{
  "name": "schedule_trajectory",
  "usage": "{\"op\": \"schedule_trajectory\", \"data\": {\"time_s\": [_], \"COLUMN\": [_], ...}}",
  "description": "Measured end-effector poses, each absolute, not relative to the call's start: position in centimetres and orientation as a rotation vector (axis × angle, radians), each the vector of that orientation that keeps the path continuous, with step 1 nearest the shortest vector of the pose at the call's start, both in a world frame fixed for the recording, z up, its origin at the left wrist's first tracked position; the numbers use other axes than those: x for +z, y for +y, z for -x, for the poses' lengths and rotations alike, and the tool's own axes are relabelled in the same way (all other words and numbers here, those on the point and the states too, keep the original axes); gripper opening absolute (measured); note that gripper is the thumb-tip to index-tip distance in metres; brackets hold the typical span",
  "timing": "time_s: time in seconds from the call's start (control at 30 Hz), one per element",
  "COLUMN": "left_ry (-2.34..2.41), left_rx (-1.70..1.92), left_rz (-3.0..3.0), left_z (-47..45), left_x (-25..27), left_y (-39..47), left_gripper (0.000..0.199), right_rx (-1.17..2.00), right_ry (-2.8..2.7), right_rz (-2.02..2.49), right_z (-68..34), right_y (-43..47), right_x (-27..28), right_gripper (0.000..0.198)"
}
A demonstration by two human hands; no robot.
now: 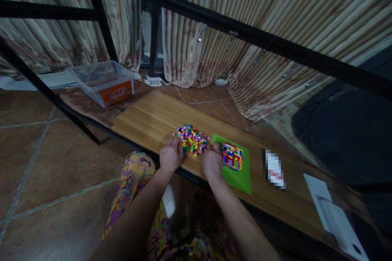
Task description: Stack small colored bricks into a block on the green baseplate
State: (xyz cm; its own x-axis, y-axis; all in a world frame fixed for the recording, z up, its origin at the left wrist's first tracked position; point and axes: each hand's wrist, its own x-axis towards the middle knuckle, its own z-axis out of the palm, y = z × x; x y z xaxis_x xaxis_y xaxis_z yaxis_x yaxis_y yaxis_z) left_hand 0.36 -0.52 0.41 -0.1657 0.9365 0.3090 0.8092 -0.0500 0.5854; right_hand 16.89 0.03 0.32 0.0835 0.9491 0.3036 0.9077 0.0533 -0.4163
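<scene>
Bare forearms; yellow-purple patterned trousers [134,179], seemingly floral

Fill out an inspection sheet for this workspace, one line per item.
Surface: light wooden board on a dark frame above a tiled floor.
Job's things: pile of small coloured bricks; green baseplate with a multicoloured brick build on it.
Clutter: clear plastic tub with an orange label, far left; white sheet, far right.
Hands: left hand and right hand both at the pile's near edge; grip cannot be told.
Cables: nothing seen.
Surroundings: striped curtains behind black bars.
</scene>
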Motion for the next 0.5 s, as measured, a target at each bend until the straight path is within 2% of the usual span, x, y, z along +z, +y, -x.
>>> {"op": "schedule_trajectory", "data": {"time_s": [0.5], "left_ry": [2.045], "left_rx": [1.008], "left_rz": [-1.936], "left_z": [-0.2], "left_x": [0.1], "left_y": [-0.3], "left_gripper": [0.022], "right_rx": [0.055], "right_ry": [-1.799], "right_rz": [1.773], "right_z": [-19.6], "right_y": [-3.0], "right_x": [4.2], "right_gripper": [0.021]}}
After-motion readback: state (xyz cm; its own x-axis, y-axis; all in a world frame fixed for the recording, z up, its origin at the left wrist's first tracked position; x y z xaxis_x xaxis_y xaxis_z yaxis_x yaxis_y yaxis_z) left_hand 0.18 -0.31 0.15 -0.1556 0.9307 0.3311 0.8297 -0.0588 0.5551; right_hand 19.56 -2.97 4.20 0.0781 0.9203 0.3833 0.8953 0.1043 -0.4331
